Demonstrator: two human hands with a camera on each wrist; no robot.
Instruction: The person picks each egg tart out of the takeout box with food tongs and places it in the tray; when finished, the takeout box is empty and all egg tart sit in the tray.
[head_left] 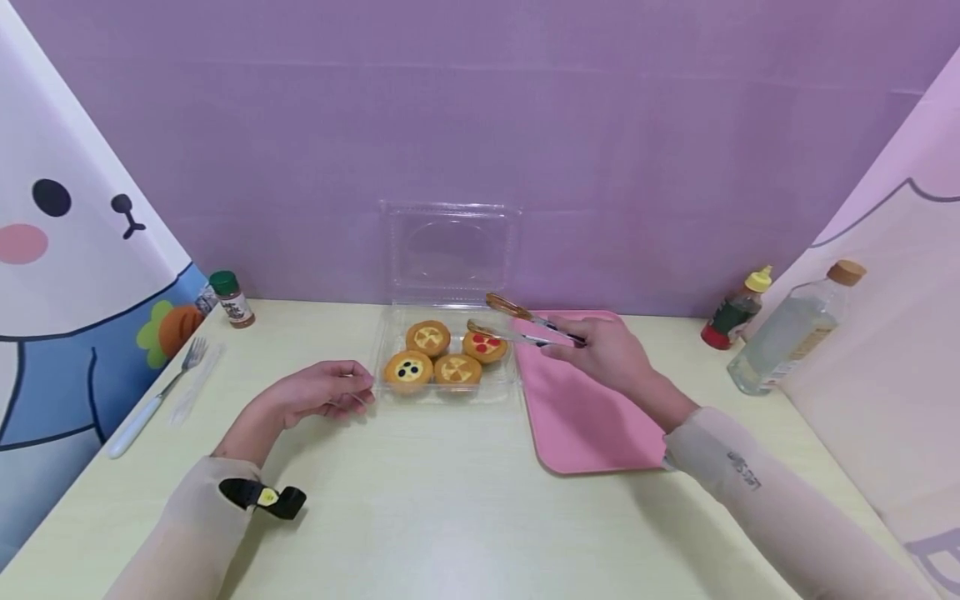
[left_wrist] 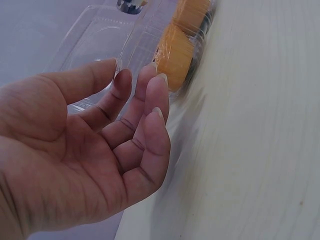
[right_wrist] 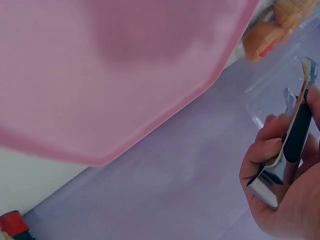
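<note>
A clear plastic clamshell container [head_left: 491, 390] stands with its lid [head_left: 450, 250] raised. Inside are several small tarts: one with dark berries [head_left: 408, 368], one with red fruit [head_left: 484, 347], and others with a pale cross pattern [head_left: 457, 371]. My right hand [head_left: 603, 354] grips metal tongs [head_left: 536, 318], whose tips hang spread over the red-topped tart; the right wrist view shows fingers wrapped around the handle. Beside the container's left edge is my left hand [head_left: 322, 390], loosely curled and holding nothing; whether its fingertips [left_wrist: 157, 82] touch the plastic I cannot tell.
A pink tray [head_left: 592, 425] lies right of the container, under my right forearm. Farther right stand a yellow-capped sauce bottle [head_left: 735, 312] and a cork-topped clear bottle [head_left: 787, 337]. At left are a green-capped spice jar [head_left: 234, 304], a fork [head_left: 161, 398] and a clear plastic strip [head_left: 197, 385].
</note>
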